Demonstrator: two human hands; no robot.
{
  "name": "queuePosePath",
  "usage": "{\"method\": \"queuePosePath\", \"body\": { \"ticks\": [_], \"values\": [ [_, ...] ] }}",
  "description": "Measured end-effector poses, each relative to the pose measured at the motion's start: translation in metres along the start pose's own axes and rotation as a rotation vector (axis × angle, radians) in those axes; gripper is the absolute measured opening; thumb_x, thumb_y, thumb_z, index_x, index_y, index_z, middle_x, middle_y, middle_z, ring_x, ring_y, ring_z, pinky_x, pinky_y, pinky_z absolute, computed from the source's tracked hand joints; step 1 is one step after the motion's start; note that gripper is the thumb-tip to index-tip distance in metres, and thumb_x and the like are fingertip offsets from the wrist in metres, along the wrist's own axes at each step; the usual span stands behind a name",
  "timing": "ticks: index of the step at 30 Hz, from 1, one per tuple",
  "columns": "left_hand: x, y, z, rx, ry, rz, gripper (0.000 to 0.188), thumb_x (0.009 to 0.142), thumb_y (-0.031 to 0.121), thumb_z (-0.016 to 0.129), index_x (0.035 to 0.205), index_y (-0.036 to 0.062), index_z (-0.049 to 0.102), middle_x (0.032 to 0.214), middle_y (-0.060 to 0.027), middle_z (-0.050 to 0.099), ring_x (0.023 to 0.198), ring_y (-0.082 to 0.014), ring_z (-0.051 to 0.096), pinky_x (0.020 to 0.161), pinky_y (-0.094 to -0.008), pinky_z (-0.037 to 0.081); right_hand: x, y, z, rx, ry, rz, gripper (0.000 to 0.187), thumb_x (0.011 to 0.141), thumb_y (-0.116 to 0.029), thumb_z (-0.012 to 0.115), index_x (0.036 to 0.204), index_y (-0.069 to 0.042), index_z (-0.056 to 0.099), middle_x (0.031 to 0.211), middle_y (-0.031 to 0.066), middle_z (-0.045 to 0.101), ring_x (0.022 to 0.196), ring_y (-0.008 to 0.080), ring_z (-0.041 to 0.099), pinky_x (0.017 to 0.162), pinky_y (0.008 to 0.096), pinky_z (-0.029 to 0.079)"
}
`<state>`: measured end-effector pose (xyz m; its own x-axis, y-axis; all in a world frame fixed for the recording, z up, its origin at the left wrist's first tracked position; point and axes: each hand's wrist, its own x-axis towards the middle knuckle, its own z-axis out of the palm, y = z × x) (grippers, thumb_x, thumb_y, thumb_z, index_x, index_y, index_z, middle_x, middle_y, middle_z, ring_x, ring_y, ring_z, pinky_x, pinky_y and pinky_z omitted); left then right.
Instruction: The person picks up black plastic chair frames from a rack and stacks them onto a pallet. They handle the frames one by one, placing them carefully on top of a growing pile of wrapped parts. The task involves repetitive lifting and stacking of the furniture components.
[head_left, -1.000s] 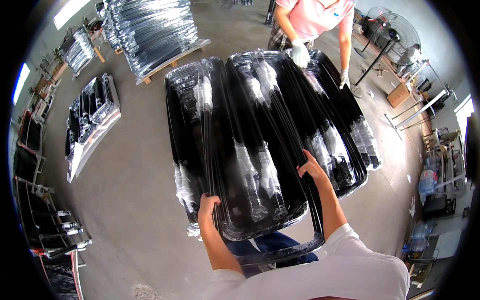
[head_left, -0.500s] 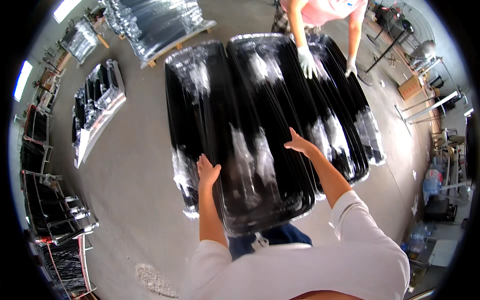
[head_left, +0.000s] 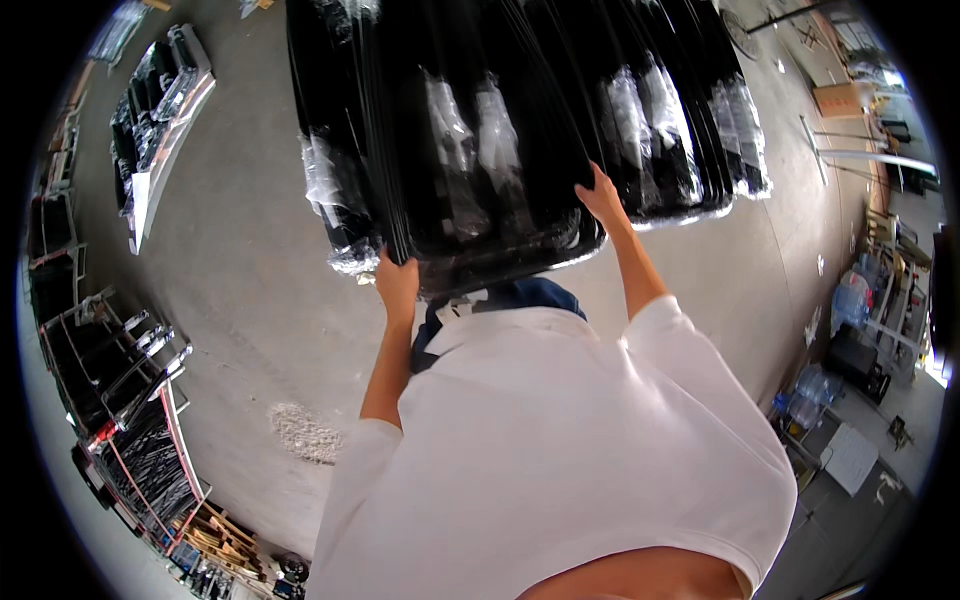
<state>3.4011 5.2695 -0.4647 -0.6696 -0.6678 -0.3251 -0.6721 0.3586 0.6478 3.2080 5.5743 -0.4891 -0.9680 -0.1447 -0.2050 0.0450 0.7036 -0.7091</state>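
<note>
Right in front of me is a stack of long, glossy black panels [head_left: 520, 130] with rounded corners, its near end close to my waist. Strips of clear plastic film [head_left: 500, 130] lie over it. My left hand [head_left: 397, 286] grips the stack's left edge near the front corner, thumb on the near side and most fingers hidden by the edge. Higher up on the opposite side, my right hand [head_left: 602, 200] is closed on the right edge, its fingers partly hidden. Similar film-wrapped black stacks stand close by on the left [head_left: 340, 190] and on the right [head_left: 690, 170].
A pallet of wrapped black parts [head_left: 160, 120] sits on the floor at far left. Racks [head_left: 110, 390] line the left wall. A pale granule patch [head_left: 305, 432] lies on the floor. To the right are a cardboard box [head_left: 842, 99], metal stands and large water bottles [head_left: 815, 390].
My hands have gone from hovering over the stack to gripping its two sides. The view has tilted down, so the stacks sit higher and the co-worker in pink is out of sight.
</note>
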Motion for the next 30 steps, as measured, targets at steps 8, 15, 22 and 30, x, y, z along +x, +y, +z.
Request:
{"method": "queuePosePath", "body": {
  "ticks": [8,15,22,30],
  "values": [
    [0.013,0.011,-0.018,-0.098,0.027,0.073,0.043,0.058,0.008,0.052,0.099,-0.0032,0.053,0.085,-0.0195,0.06,0.082,-0.0341,0.056,0.074,-0.0343,0.041,0.006,-0.033,-0.006,0.128,-0.033,0.163,0.059,0.069,-0.015,0.058,0.125,-0.015,0.037,0.104,0.0189,0.055,0.098,0.0316,0.052,0.083,0.0352,0.041],
    [0.016,0.022,-0.043,-0.182,-0.01,0.069,0.038,0.053,0.004,0.049,0.09,-0.0036,0.056,0.074,-0.014,0.06,0.069,-0.0247,0.057,0.065,-0.029,0.042,0.002,-0.034,-0.006,0.25,-0.037,0.088,0.061,0.07,-0.012,0.059,0.126,-0.011,0.035,0.103,0.0186,0.055,0.097,0.0277,0.054,0.083,0.0326,0.041],
    [0.028,-0.006,-0.018,-0.243,-0.008,0.045,0.039,0.05,0.003,0.051,0.088,-0.005,0.055,0.071,-0.0109,0.058,0.065,-0.0215,0.054,0.062,-0.0266,0.041,0.004,-0.027,0.004,0.042,-0.074,0.086,0.062,0.072,-0.025,0.059,0.128,-0.016,0.033,0.108,0.0209,0.052,0.106,0.0282,0.047,0.089,0.0359,0.035],
    [0.04,-0.031,-0.006,-0.471,-0.027,0.065,0.064,0.068,0.023,0.067,0.116,-0.0058,0.036,0.104,-0.0115,0.052,0.092,-0.0199,0.051,0.082,-0.0279,0.037,-0.045,-0.03,-0.013,0.575,-0.139,0.145,0.062,0.083,-0.042,0.048,0.129,-0.005,0.029,0.122,0.0142,0.043,0.116,0.0187,0.037,0.096,0.0279,0.026]
  ]
}}
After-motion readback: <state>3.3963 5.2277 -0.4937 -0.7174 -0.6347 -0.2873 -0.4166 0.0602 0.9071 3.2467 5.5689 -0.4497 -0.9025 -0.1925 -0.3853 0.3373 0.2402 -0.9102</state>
